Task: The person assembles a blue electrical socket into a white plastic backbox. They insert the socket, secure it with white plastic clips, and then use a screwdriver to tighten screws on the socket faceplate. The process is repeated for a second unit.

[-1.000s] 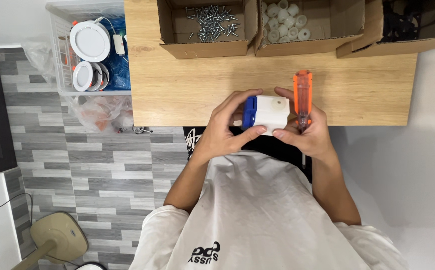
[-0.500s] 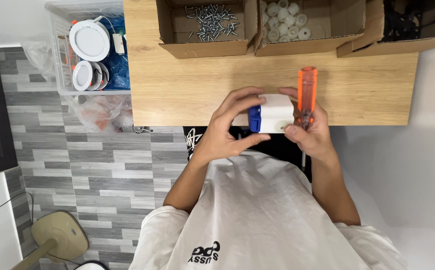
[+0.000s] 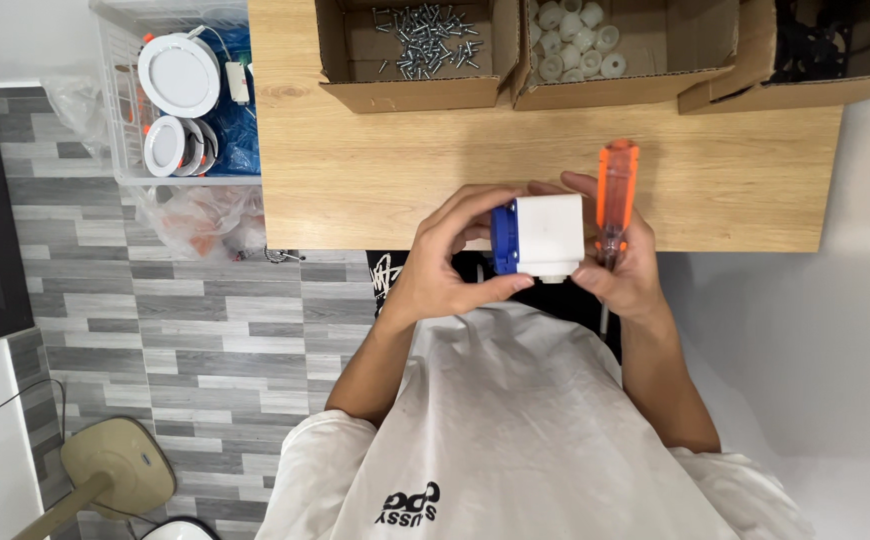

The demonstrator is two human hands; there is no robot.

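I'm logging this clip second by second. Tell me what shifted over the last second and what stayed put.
The white and blue box was turned slightly between both hands, its blue end now facing the left hand. The orange screwdriver, upright in the right hand, barely moved. Nothing was picked up or released. The cardboard boxes on the wooden table stayed as they were.
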